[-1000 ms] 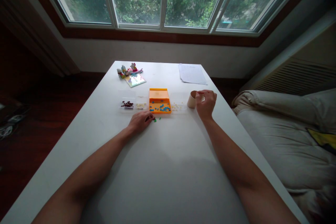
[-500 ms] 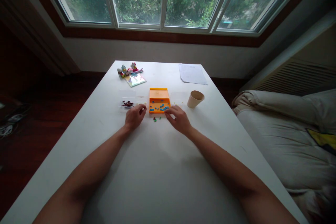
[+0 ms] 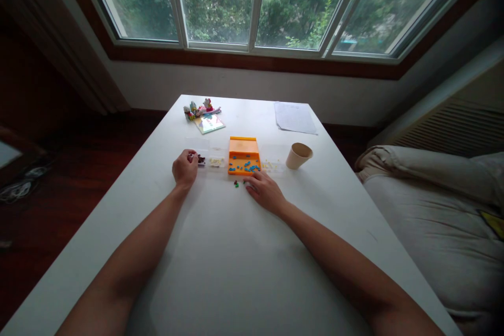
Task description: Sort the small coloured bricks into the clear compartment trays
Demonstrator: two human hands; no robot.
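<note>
Dark pieces (image 3: 201, 159); left fingers (image 3: 191, 154) alongside

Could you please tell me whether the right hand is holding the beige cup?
No, the right hand is by the orange box, while the cup stands apart.

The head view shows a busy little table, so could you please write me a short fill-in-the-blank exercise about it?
1. The small pieces inside the orange box are coloured ____.
2. Of the left hand and the right hand, the dark pieces are nearer the ____ one.
3. Seen from the person's side, the cup stands to the ____ of the orange box.
4. The table is coloured ____.

Missing words: blue; left; right; white.
</note>
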